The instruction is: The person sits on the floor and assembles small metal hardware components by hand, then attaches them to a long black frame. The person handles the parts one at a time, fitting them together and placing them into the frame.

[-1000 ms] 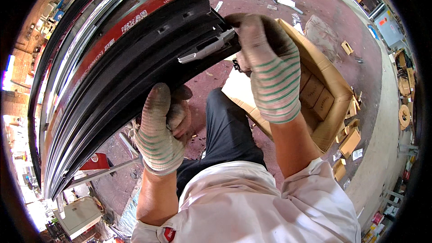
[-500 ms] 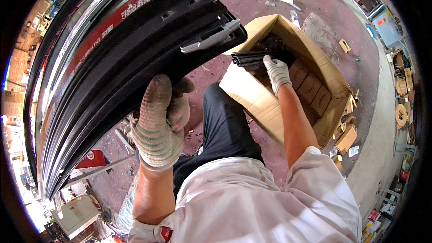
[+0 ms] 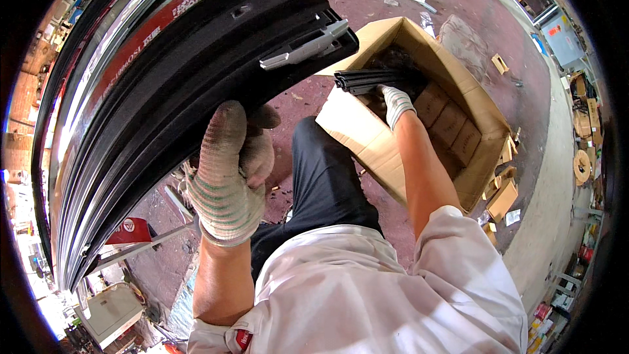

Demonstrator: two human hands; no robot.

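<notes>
My left hand [image 3: 229, 177], in a striped knit glove, is closed beside a long black profile [image 3: 262, 85]. Its thumb lies upright against the profile's lower edge and its fingers are curled; what they hold is hidden. A grey metal latch-like part [image 3: 304, 46] lies along the profile's far end. My right hand [image 3: 396, 105], gloved too, reaches into an open cardboard box [image 3: 485, 115]. It is closed at the side of a bundle of black strips [image 3: 360, 80], whose ends stick out over the box's left side. Part of its fingers is hidden by the strips.
Small brown cartons [image 3: 452, 128] are packed inside the box. More profiles with a red printed strip [image 3: 190, 3] are stacked at left on a metal frame [image 3: 147, 247]. Scraps of cardboard [image 3: 503, 198] litter the floor right of the box. A metal frame stands far off.
My right hand has shifted slightly left and down along the strips, and its thumb no longer shows on top of them. My left hand keeps its place at the profile.
</notes>
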